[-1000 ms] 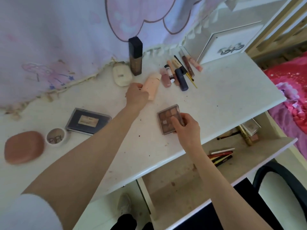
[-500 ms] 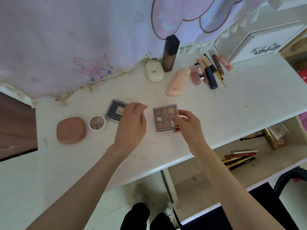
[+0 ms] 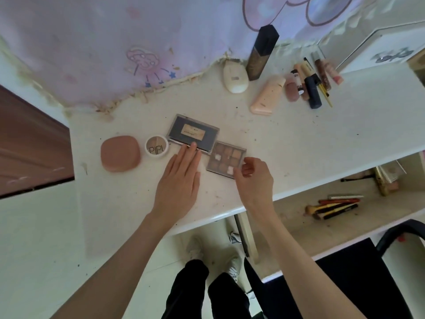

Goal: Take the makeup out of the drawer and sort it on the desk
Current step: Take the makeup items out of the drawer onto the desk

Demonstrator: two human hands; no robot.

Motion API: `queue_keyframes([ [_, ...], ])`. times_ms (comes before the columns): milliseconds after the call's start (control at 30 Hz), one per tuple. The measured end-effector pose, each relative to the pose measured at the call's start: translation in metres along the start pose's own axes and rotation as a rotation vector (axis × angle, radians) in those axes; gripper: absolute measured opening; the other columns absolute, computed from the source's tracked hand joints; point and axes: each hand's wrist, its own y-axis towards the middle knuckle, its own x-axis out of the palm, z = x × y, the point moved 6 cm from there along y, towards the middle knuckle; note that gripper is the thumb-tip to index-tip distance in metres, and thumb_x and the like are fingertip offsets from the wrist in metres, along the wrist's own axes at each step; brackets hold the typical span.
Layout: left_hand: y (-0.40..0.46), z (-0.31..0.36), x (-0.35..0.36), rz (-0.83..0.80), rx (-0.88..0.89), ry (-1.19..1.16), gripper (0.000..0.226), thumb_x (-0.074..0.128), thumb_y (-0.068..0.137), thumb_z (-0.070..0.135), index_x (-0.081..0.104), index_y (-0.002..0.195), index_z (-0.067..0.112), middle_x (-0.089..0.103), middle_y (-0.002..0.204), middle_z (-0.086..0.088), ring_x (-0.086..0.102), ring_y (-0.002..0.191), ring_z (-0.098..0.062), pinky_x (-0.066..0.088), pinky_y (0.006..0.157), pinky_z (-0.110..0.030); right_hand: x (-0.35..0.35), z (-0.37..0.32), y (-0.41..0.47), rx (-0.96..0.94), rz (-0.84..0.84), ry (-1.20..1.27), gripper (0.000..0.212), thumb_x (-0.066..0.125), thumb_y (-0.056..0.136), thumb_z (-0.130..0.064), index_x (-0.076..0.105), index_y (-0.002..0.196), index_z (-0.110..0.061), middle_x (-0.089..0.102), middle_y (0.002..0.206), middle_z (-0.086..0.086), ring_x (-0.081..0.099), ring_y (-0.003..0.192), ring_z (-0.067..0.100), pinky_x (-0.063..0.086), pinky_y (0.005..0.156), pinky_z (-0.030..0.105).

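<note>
A: Logging hands. The left hand is lying flat on the table, fingers straight and together, fingertips touching the near edge of the dark flat case. It is gripping nothing.

B: And the right hand?

A: Fingers curled, thumb and forefinger pinching the near right corner of the eyeshadow palette. The palette is lying flat on the table, its far left corner touching the dark case.

B: Step in hand?

A: My judgement: the person is lining up the flat compacts in a row. From the left, the pink compact, the small round pot, the dark case and the palette are sitting side by side. The tubes and sticks are forming a separate group at the back right, beside the tall dark bottle and the white oval case.

B: Anything left in the drawer?

A: Yes. It is standing open, with pencils and a few gold and boxed items at its far end, too small to identify.

B: Next move?

A: Probably letting go of the palette, then reaching down right into the drawer; the thin pencils are going to need a fingertip pinch.
</note>
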Motion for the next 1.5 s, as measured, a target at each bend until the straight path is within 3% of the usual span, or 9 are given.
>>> queue_keyframes([
  [233, -0.001, 0.004, -0.006, -0.028, -0.021, -0.125, 0.062, 0.013, 0.092, 0.040, 0.018, 0.146, 0.010, 0.003, 0.154, 0.001, -0.004, 0.140, -0.008, 0.003, 0.116, -0.031, 0.001, 0.006, -0.016, -0.254, -0.023, -0.408, 0.045, 0.044, 0.095, -0.032, 0.046, 0.134, -0.011, 0.043, 0.140, 0.007, 0.033, 0.133, 0.025, 0.022, 0.108, 0.035],
  [333, -0.003, 0.021, -0.012, -0.034, 0.026, -0.129, 0.062, 0.017, 0.091, 0.042, 0.015, 0.147, 0.014, -0.001, 0.153, 0.004, -0.010, 0.140, -0.006, -0.002, 0.115, -0.029, -0.002, 0.017, -0.019, -0.331, -0.108, -0.541, 0.065, 0.018, 0.090, -0.048, 0.033, 0.143, -0.015, 0.028, 0.152, 0.007, 0.019, 0.143, 0.025, 0.009, 0.115, 0.043],
  [433, 0.006, 0.059, -0.012, -0.044, 0.145, -0.087, 0.060, 0.025, 0.093, 0.040, 0.019, 0.146, 0.013, 0.013, 0.154, -0.005, -0.001, 0.143, -0.017, 0.005, 0.116, -0.036, -0.027, 0.041, -0.017, -0.300, -0.147, -0.641, 0.055, 0.031, 0.097, -0.042, 0.025, 0.147, -0.018, 0.017, 0.156, 0.006, 0.010, 0.145, 0.023, 0.002, 0.115, 0.046],
  [533, 0.013, 0.117, -0.004, -0.082, 0.291, -0.078, 0.054, 0.030, 0.094, 0.039, 0.029, 0.140, 0.012, 0.033, 0.148, -0.012, 0.020, 0.140, -0.028, 0.015, 0.114, -0.040, -0.071, 0.067, -0.018, -0.298, -0.057, -0.698, 0.055, 0.046, 0.095, -0.033, 0.031, 0.144, -0.014, 0.021, 0.154, 0.011, 0.016, 0.143, 0.029, 0.009, 0.113, 0.052],
  [633, 0.005, 0.179, 0.016, -0.116, 0.432, -0.138, 0.048, 0.034, 0.094, 0.035, 0.038, 0.136, 0.011, 0.043, 0.141, -0.010, 0.035, 0.133, -0.026, 0.032, 0.109, -0.037, -0.117, 0.105, -0.020, -0.248, 0.016, -0.714, 0.050, 0.046, 0.092, -0.028, 0.042, 0.138, -0.011, 0.032, 0.149, 0.015, 0.027, 0.140, 0.031, 0.021, 0.110, 0.056],
  [767, -0.007, 0.245, 0.064, -0.246, 0.523, -0.204, 0.044, 0.034, 0.096, 0.029, 0.043, 0.134, 0.011, 0.047, 0.136, -0.006, 0.042, 0.128, -0.021, 0.040, 0.104, -0.036, -0.173, 0.172, -0.014, -0.175, 0.044, -0.693, 0.042, 0.060, 0.088, -0.022, 0.053, 0.127, -0.007, 0.048, 0.138, 0.017, 0.040, 0.132, 0.034, 0.032, 0.107, 0.054],
  [967, 0.026, 0.304, 0.147, -0.386, 0.440, -0.209, 0.044, 0.039, 0.096, 0.018, 0.034, 0.140, 0.014, 0.038, 0.142, -0.005, 0.035, 0.130, -0.019, 0.032, 0.108, -0.032, -0.222, 0.245, 0.031, -0.129, -0.172, -0.835, 0.039, 0.042, 0.094, -0.023, 0.046, 0.133, -0.016, 0.049, 0.135, 0.005, 0.042, 0.126, 0.025, 0.026, 0.105, 0.038],
  [1233, 0.093, 0.349, 0.237, -0.481, 0.292, -0.163, 0.046, 0.057, 0.088, 0.018, 0.043, 0.131, 0.008, 0.042, 0.130, -0.013, 0.039, 0.118, -0.028, 0.036, 0.099, -0.038, -0.215, 0.290, 0.114, -0.064, -0.405, -0.961, 0.043, 0.046, 0.086, -0.013, 0.048, 0.129, -0.014, 0.048, 0.129, 0.012, 0.045, 0.120, 0.031, 0.034, 0.101, 0.042],
  [1500, 0.095, 0.351, 0.255, -0.583, 0.119, -0.034, 0.036, 0.057, 0.089, 0.022, 0.050, 0.118, 0.002, 0.047, 0.120, -0.017, 0.047, 0.109, -0.031, 0.039, 0.090, -0.036, -0.209, 0.302, 0.138, -0.111, -0.486, -0.916, 0.038, 0.051, 0.087, -0.015, 0.048, 0.124, -0.009, 0.042, 0.122, 0.013, 0.041, 0.115, 0.030, 0.040, 0.086, 0.038],
])
